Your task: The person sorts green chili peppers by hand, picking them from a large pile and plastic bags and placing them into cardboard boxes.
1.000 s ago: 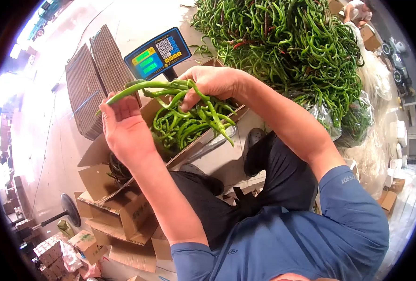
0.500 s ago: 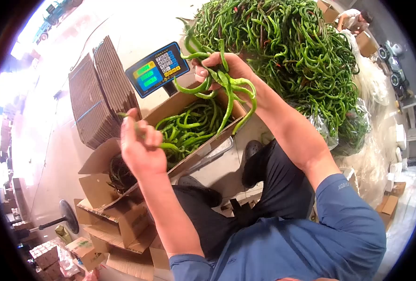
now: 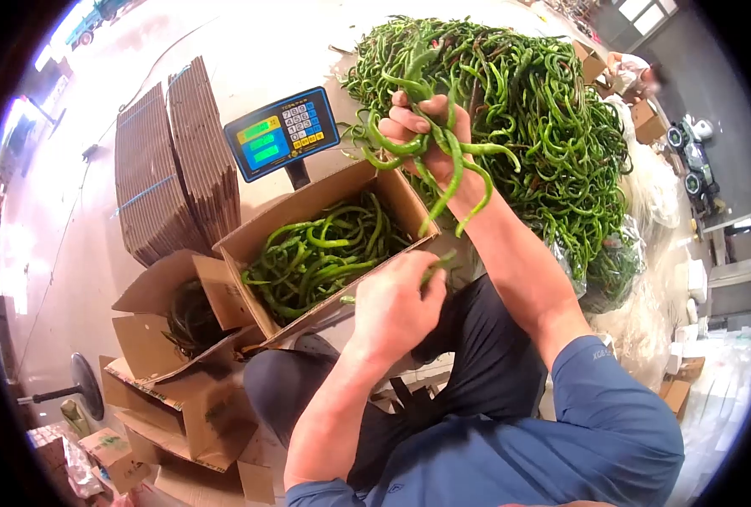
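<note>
My right hand [image 3: 426,127] is closed round a bunch of long green chili peppers [image 3: 451,156], which hang out on both sides of the fist in front of a large pepper heap. My left hand [image 3: 399,302] is curled above my lap, near the box's front edge. A green pepper, blurred, sticks out past its fingers; most of it is hidden by the hand. Just beyond my left hand stands an open cardboard box [image 3: 312,201] with many green peppers [image 3: 325,253] lying in it.
A scale display [image 3: 282,133] with lit green digits stands behind the box. Stacked flat cartons [image 3: 173,160] are at left. Another open box [image 3: 160,296] holds dark peppers. The big pepper heap [image 3: 519,110] lies at right, with plastic sheeting beside it. A person [image 3: 631,74] is beyond it.
My left hand has moved from over the box's left side rightward and down toward my lap. My right hand, still gripping the bunch, has shifted right, away from over the box.
</note>
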The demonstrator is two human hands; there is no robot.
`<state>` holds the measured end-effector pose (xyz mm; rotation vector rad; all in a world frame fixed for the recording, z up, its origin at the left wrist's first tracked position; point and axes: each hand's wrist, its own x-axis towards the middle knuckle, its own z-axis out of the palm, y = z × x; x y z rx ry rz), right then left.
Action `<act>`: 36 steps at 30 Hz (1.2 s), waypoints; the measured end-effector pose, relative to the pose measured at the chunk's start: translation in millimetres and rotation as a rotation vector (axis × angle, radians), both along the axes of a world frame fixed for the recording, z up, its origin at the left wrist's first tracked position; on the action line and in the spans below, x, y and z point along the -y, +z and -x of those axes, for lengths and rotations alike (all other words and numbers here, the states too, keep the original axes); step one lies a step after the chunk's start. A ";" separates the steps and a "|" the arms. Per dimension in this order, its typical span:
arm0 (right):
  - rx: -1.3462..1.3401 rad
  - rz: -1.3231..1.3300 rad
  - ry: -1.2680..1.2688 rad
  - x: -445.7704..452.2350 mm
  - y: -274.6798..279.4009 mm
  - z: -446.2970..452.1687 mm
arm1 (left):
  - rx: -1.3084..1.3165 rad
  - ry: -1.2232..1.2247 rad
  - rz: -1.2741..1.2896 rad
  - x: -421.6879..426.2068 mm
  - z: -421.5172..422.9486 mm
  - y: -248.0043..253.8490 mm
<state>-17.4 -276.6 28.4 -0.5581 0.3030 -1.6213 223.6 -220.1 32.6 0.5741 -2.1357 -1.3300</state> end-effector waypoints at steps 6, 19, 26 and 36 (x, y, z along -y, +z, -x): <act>0.009 0.109 0.109 -12.0 20.9 -36.0 | -0.426 0.230 -1.210 50.9 7.8 -2.8; -0.045 -0.203 -0.197 -26.5 42.3 -77.7 | -0.307 0.412 -0.734 58.9 -5.1 5.4; 0.006 -0.094 -0.219 -8.3 23.1 -38.1 | -0.256 0.376 -0.646 61.1 -19.8 7.1; 0.186 -0.053 -0.243 -4.2 10.5 12.9 | -0.407 0.733 -0.569 78.2 -41.4 17.2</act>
